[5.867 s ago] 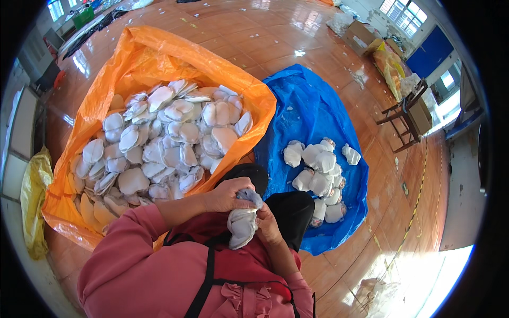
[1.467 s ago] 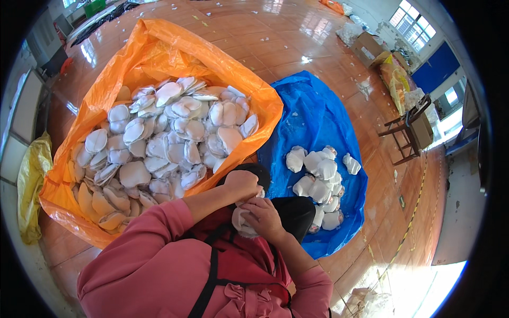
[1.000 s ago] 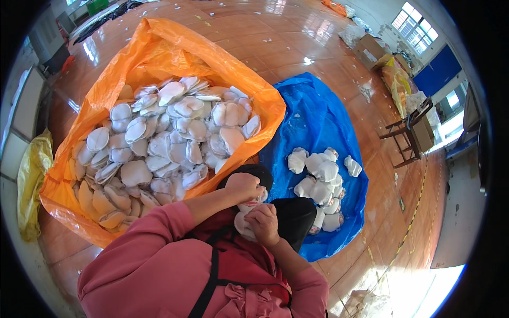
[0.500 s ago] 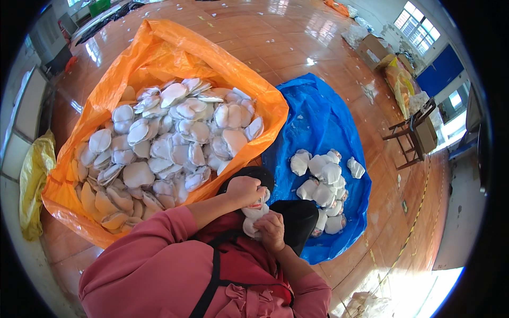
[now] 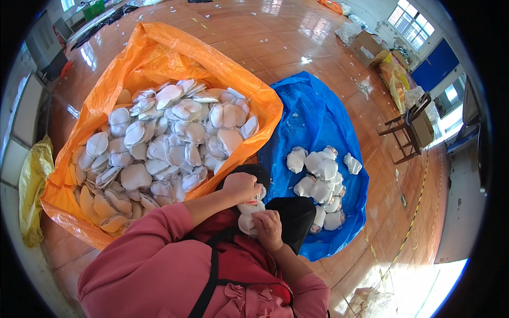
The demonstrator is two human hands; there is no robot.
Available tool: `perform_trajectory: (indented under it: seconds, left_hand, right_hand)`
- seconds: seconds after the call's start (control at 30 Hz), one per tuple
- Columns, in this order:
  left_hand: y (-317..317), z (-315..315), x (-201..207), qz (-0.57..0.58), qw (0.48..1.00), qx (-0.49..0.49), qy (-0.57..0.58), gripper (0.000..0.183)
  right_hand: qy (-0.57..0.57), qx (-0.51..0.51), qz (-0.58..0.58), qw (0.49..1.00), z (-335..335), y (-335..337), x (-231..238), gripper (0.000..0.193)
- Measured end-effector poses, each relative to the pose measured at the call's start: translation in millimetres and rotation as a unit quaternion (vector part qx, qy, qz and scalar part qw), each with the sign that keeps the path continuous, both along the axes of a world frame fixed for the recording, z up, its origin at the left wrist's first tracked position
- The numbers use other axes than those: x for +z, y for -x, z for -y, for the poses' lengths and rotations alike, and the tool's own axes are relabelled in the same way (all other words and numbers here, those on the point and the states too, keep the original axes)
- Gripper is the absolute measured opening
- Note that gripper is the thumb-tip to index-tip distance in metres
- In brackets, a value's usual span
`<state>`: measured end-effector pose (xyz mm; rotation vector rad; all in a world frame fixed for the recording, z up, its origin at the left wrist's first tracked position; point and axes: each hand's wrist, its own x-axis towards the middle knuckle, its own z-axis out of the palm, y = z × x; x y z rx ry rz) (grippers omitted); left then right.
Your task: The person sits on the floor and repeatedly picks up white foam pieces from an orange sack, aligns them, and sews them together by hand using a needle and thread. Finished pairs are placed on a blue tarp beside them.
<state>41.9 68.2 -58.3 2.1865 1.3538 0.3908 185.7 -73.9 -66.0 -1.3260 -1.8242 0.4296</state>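
My left hand (image 5: 242, 188) is closed in a fist around the upper end of a white soft fabric piece (image 5: 247, 223) with reddish marks near the top. Lower down, my right hand (image 5: 269, 230) has its bent fingers pressed on the same piece, over my lap. To the left, an orange sack (image 5: 265, 108) with rolled-out sides is heaped with flat, rounded white pads (image 5: 136, 176). On the right, an open blue sack (image 5: 339, 119) holds a small pile of plumper white bundles (image 5: 321, 191), some showing coloured patches.
A yellow bag (image 5: 35, 191) lies by the left wall. Beyond the blue sack stands a wooden chair (image 5: 405, 132) near a yellow sack (image 5: 395, 82) and a cardboard box (image 5: 366, 49). White scraps are scattered over the tiled floor (image 5: 254, 42).
The view has shifted slightly. Both hands remain on the white fabric piece, and the fingers of my right hand have moved a little higher along it.
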Motion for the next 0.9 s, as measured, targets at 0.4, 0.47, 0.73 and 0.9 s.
perform_trajectory:
  seconds: [0.4,0.47,0.73,0.9]
  left_hand:
    - [1.9,-3.9,0.6,-0.012,0.999,-0.022,0.022,0.042]
    - [2.1,-4.7,0.0,-0.021,0.999,-0.027,0.029,0.043]
    - [3.5,-6.8,-2.7,-0.008,0.999,-0.04,0.025,0.044]
    - [6.3,-7.3,-4.9,-0.002,0.999,-0.043,0.005,0.044]
  right_hand:
    - [0.058,0.052,-0.008,0.997,-21.1,-9.6,15.2,0.027]
    - [0.038,0.097,0.025,0.994,-25.9,-13.5,13.5,0.031]
    - [0.146,0.231,0.031,0.961,-47.5,-38.7,16.1,0.034]
    - [0.159,0.246,0.095,0.951,-54.4,-38.3,31.3,0.035]
